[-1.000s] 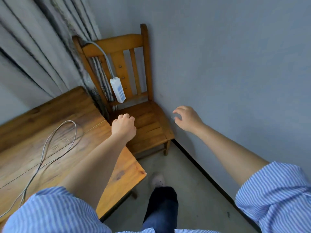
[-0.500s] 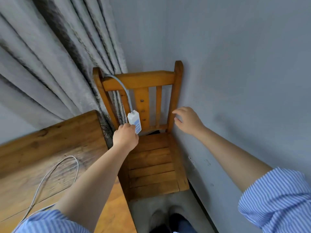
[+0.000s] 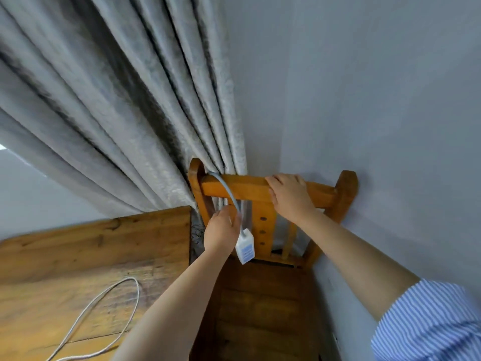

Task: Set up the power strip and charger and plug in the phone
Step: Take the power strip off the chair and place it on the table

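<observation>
A small white power strip (image 3: 245, 246) hangs by its grey cord (image 3: 226, 188), which loops over the top rail of a wooden chair (image 3: 263, 225). My left hand (image 3: 221, 231) is closed around the cord just above the strip. My right hand (image 3: 289, 195) lies flat on the chair's top rail, fingers over its edge. A white cable (image 3: 104, 313) curls on the wooden table at lower left. No phone or charger shows in view.
The wooden table (image 3: 86, 259) stands left of the chair. A grey curtain (image 3: 125, 105) hangs behind both, touching the chair back. A grey wall (image 3: 377, 113) runs close along the chair's right side. The chair seat (image 3: 263, 308) lies below my arms.
I have stepped closer to the chair and the view has tilted up. My left hand rose to the cord above the strip; my right hand landed on the top rail.
</observation>
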`<state>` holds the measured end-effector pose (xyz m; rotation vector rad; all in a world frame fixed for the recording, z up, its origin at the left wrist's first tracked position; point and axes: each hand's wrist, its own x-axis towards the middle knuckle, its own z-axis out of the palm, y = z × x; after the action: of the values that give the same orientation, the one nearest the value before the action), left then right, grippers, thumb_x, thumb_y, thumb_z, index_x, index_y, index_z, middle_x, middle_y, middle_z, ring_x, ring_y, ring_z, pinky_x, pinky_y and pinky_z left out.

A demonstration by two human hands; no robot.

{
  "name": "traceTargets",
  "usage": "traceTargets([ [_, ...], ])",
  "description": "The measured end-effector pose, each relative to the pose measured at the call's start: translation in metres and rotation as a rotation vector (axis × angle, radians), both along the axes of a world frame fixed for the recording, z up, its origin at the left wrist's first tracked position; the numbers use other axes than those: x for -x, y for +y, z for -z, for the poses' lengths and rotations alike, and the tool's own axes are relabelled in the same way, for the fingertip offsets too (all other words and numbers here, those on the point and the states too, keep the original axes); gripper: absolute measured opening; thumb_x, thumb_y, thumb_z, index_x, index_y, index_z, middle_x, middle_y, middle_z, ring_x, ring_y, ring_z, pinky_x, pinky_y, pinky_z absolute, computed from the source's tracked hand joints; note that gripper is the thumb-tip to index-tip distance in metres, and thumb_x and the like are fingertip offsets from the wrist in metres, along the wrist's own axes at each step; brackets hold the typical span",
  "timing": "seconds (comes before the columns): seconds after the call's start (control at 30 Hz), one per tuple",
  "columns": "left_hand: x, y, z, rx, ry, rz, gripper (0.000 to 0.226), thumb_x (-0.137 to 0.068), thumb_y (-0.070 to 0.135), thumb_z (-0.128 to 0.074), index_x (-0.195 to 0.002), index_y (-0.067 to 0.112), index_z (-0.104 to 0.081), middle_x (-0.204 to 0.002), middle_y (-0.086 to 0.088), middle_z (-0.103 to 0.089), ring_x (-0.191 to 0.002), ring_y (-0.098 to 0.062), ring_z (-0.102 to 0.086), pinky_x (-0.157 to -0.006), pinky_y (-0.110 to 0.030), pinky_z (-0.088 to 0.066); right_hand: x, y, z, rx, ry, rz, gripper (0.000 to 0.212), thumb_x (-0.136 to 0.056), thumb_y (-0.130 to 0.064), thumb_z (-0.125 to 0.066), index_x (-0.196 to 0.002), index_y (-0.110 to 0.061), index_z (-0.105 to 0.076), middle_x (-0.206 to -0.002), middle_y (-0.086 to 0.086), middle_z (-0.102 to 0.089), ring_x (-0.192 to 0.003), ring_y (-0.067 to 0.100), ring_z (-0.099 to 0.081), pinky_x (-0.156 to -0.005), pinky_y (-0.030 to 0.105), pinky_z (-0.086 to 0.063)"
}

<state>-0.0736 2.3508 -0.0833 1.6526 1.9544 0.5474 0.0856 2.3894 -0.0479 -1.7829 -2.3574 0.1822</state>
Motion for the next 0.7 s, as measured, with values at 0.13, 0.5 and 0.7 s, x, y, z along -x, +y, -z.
traceTargets([
  [0.13, -0.008, 0.018, -0.003, -0.057, -0.125, -0.074, 0.027, -0.093, 0.029, -0.045, -0.105, 0.006, -0.053, -0.100, -0.013, -0.065, -0.091, -0.030, -0.061, -0.072, -0.041, -0.052, 0.000, 0.001, 0.007, -0.068, 0.086, 0.004, 0.036, -0.093, -0.011, -0.043, -0.129, -0.009, -0.042, -0.125, 0.016, -0.056, -0.118, 0.031, -0.047, -0.104, 0.044, -0.031],
  [0.5, 0.014, 0.031, -0.026, -0.172, -0.098, -0.104, 0.029, -0.096, 0.024, -0.036, -0.069, 0.014, -0.037, -0.054, 0.002, -0.037, -0.049, -0.018, -0.038, -0.042, -0.027, -0.024, 0.007, 0.003, -0.003, -0.043, 0.022, 0.011, 0.036, -0.095, -0.019, -0.042, -0.128, -0.006, -0.043, -0.119, 0.019, -0.060, -0.109, 0.033, -0.053, -0.094, 0.041, -0.040],
  [0.7, 0.038, 0.058, -0.061, -0.261, -0.111, -0.145, 0.042, -0.096, 0.020, -0.037, -0.055, 0.021, -0.025, -0.052, -0.002, -0.033, -0.046, -0.015, -0.031, -0.043, -0.027, -0.021, 0.023, 0.001, -0.015, 0.008, -0.121, 0.017, 0.032, -0.092, 0.000, -0.036, -0.124, 0.002, -0.043, -0.116, 0.024, -0.059, -0.106, 0.036, -0.054, -0.094, 0.042, -0.042],
])
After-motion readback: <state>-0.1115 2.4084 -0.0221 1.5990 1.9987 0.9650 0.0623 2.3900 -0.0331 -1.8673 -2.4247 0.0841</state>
